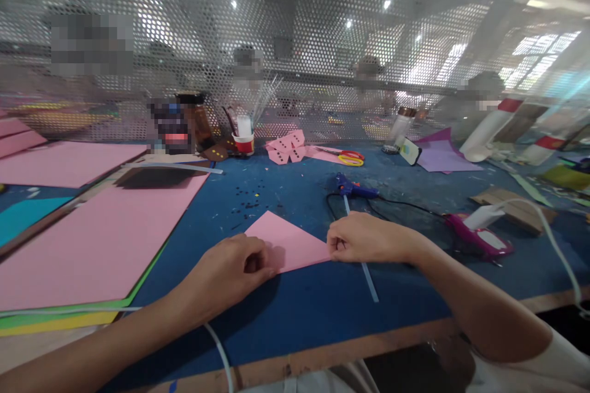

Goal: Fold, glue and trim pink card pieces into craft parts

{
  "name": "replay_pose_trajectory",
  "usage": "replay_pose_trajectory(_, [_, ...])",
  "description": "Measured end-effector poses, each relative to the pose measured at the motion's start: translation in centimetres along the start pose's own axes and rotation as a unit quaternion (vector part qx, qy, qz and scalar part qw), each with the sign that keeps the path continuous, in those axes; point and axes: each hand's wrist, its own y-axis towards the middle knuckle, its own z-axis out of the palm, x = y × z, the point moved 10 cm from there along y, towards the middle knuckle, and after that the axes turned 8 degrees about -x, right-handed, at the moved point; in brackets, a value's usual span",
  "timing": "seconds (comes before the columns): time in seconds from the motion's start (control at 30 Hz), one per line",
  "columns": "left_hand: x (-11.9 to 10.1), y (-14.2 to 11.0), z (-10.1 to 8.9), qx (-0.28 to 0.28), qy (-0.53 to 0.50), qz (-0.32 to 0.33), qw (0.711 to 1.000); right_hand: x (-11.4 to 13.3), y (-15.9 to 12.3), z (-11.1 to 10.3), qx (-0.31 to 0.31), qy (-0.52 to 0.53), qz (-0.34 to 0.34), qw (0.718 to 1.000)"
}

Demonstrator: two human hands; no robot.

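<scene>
A pink sheet of paper point(292, 242), folded to a triangle, lies on the blue tabletop with its peak pointing away from me. At its left end my left hand point(239, 261) is closed, with curled fingers and thumb pressed on the paper. My right hand point(354, 238) pinches the triangle's right corner between thumb and fingers. Under and beside the right hand runs a clear glue stick point(370, 282), which leads up to the blue hot glue gun point(354, 187). The fingertips of both hands are partly hidden.
Large pink sheets point(106, 245) are stacked at the left. Scissors point(351, 158), a dotted pink paper shape point(286, 147) and a cup of tools point(243, 142) stand along the perforated screen. A magenta power strip point(479, 236) with cables lies right. People sit beyond the screen.
</scene>
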Motion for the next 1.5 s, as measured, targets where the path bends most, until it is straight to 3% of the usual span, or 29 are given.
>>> replay_pose_trajectory(0.43, [-0.1, 0.0, -0.2, 0.002, 0.0, -0.007, 1.0, -0.6, -0.7, -0.4, 0.026, -0.038, 0.013, 0.999])
replay_pose_trajectory(0.67, [-0.4, 0.0, -0.2, 0.002, 0.004, 0.002, 1.0, 2.3, -0.5, -1.8, -0.068, 0.043, -0.039, 0.996])
replay_pose_trajectory(0.8, [-0.3, 0.1, -0.1, -0.004, 0.008, 0.01, 1.0, 4.7, 0.9, 0.0, -0.099, 0.094, -0.053, 0.989])
replay_pose_trajectory(0.97, [-0.1, 0.2, 0.1, -0.001, 0.01, 0.003, 1.0, 4.7, 2.2, 1.8, -0.136, 0.098, -0.035, 0.985])
replay_pose_trajectory(1.5, [-0.3, 0.3, 0.0, -0.013, 0.013, 0.011, 1.0, 4.2, 2.5, 2.3, -0.158, 0.115, 0.008, 0.981])
